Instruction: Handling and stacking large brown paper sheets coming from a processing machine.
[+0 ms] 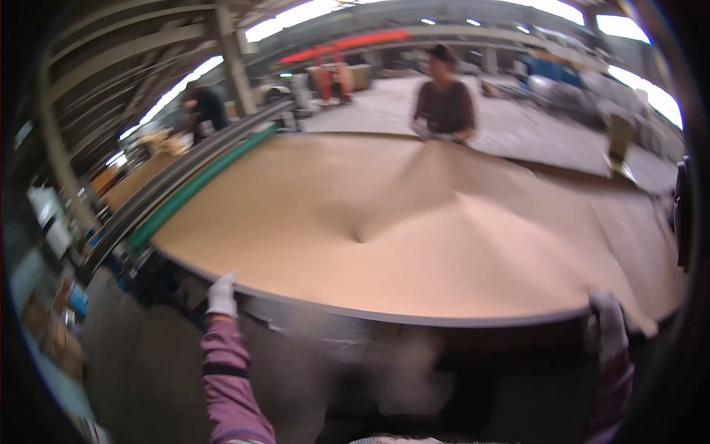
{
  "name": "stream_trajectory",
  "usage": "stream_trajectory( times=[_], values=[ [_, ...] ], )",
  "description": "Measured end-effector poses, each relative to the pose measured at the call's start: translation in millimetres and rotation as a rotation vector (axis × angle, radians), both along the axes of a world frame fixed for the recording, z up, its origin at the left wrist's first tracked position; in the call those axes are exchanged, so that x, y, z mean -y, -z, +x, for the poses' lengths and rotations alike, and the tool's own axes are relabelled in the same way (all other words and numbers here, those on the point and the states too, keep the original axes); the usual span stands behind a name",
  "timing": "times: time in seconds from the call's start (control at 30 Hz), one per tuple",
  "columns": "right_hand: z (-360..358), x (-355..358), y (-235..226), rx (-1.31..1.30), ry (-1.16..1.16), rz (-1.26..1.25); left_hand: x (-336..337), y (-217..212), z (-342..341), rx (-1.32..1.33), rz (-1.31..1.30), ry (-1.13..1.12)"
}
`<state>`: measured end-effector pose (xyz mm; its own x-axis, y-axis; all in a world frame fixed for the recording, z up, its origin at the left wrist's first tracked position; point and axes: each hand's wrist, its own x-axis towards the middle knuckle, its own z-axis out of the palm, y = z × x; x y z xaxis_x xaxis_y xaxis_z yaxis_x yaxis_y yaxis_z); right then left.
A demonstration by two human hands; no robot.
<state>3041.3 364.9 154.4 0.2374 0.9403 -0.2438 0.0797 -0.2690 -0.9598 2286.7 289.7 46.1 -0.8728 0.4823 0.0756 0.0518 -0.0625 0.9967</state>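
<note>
A wide brown sheet [310, 222], which looks like paper, lies before me with a dent in the middle and raised creases on the right. A thin grey edge runs along its near side. My left hand [222, 297], in a white glove, is closed on the near edge at the left. Farther right, my right hand [609, 325], gloved and blurred, is wrapped round the same near edge close to a loose corner. What lies under the sheet is hidden. Across from me a person [444, 100] in a dark top has their hands at the far edge.
Along the left side runs a machine beam [185, 155] with a green roller [200, 181]. Another person [205, 111] stands beyond it. A red frame [336, 70] is at the back, and wrapped goods [558, 92] lie at the far right. A concrete pillar [235, 63] rises at left.
</note>
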Motion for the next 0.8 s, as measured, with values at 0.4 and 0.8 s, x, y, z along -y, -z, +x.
stream_trajectory(
  times=[0.4,0.8],
  values=[
    [95.6,-43.9,-2.6,0.616,-0.050,0.569,1.4,54.2,-124.8,-0.028,-0.120,0.231],
    [87.2,-34.7,-31.3,0.096,-0.089,0.104,54.4,27.9,-203.5,-0.090,-0.319,0.080]
  ],
)
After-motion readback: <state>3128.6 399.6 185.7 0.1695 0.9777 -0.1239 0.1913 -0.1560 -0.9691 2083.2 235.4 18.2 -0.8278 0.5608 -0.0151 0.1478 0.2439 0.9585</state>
